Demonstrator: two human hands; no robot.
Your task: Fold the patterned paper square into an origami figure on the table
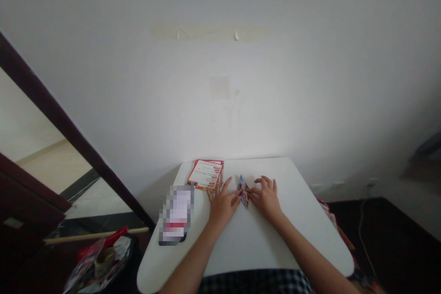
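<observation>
A small diamond-shaped piece of folded paper (pixel 243 187), printed in blue, red and white, stands or lies on the white table between my hands; I cannot tell which. My left hand (pixel 222 203) pinches its left edge with thumb and index finger, its other fingers spread towards the stack of printed sheets. On the right edge, the thumb and index finger of my right hand (pixel 267 198) close on the paper, while the remaining fingers are raised and curled. The fingertips partly cover the paper's middle.
Red-bordered printed sheets (pixel 206 173) lie at the table's back left. A phone (pixel 177 216), its screen blurred, rests at the left. The white table (pixel 255 248) meets a wall (pixel 220 124). A bag-lined bin (pixel 103 262) stands on the floor at left.
</observation>
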